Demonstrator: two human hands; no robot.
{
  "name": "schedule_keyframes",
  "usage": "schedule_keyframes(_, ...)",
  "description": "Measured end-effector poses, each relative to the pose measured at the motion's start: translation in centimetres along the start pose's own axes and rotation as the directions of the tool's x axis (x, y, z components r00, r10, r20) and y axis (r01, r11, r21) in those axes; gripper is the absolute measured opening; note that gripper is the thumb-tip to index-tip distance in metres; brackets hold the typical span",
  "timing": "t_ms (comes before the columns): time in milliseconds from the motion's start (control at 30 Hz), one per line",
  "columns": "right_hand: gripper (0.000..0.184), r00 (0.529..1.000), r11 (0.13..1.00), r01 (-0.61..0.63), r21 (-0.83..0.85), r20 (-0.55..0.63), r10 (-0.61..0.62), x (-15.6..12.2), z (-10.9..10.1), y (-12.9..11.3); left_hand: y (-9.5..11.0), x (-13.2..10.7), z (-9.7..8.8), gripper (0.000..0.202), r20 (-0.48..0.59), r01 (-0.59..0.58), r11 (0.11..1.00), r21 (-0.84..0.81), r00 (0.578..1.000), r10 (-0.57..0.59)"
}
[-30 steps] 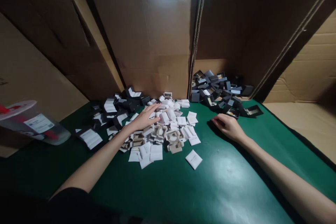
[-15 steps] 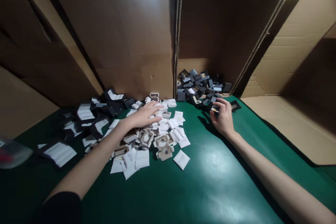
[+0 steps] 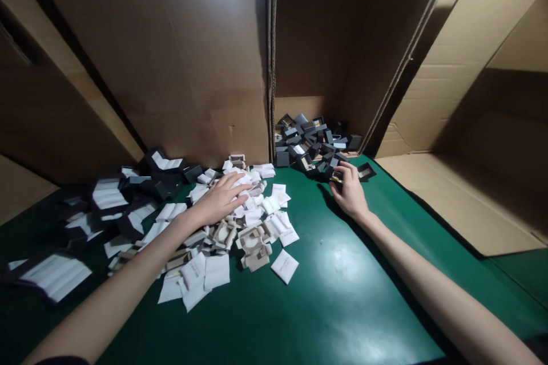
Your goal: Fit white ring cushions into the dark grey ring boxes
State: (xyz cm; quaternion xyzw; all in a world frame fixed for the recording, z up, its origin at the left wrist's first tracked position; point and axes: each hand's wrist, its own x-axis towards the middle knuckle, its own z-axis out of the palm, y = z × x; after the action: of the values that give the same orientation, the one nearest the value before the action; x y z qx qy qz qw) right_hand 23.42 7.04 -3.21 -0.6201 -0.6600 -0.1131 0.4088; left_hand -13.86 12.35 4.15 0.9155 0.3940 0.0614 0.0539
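Observation:
My left hand (image 3: 220,198) lies palm down over a heap of white packets and folded paper pieces (image 3: 252,202), its fingers stretched out and apart. What is under the palm is hidden. At the front edge of a pile of small black boxes (image 3: 312,140), my right hand (image 3: 351,194) curls its thumb and fingers round one small black box (image 3: 337,175) with something yellowish showing in it. Just beyond that hand lies an open black box (image 3: 366,171). Pale cardboard inserts (image 3: 253,245) with round recesses rest at the near side of the white heap.
Larger black boxes with white linings (image 3: 109,194) are heaped at the left. A square white packet (image 3: 285,266) lies apart on the green table (image 3: 334,308). Tall cardboard walls (image 3: 192,68) stand behind, with an open carton (image 3: 329,51) round the small black boxes and a cardboard flap (image 3: 454,199) at right.
The view has turned a little to the right, so everything appears shifted left. Both hands keep about the same places over the heaps. The clear-and-red thing at the left edge has left the view.

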Motion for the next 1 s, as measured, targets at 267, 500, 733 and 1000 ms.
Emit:
schedule_keyframes(267, 0.013, 0.997, 0.996, -0.018, -0.086, 0.071, 0.024, 0.0, -0.8, 0.6, -0.4, 0.1, 0.2, 0.051, -0.014, -0.012, 1.000, -0.025, 1.000, 0.012)
schedule_keyframes(500, 0.018, 0.989, 0.994, 0.076, -0.084, 0.134, -0.064, -0.6, -1.1, -1.7, -0.3, 0.0, 0.1, 0.051, -0.015, -0.032, 0.999, -0.007, 0.999, 0.032)
schedule_keyframes(733, 0.030, 0.850, 0.896, 0.348, 0.275, 0.310, -0.425, -1.4, -1.2, -4.3, -0.1, -0.1, -0.3, 0.051, 0.022, -0.011, 0.999, -0.034, 1.000, 0.012)
schedule_keyframes(1000, 0.025, 0.868, 0.899, 0.367, 0.239, 0.260, -0.424, -1.4, -1.1, -4.0, -1.0, -0.4, -2.1, 0.046, 0.040, -0.034, 0.999, 0.025, 0.999, 0.033)
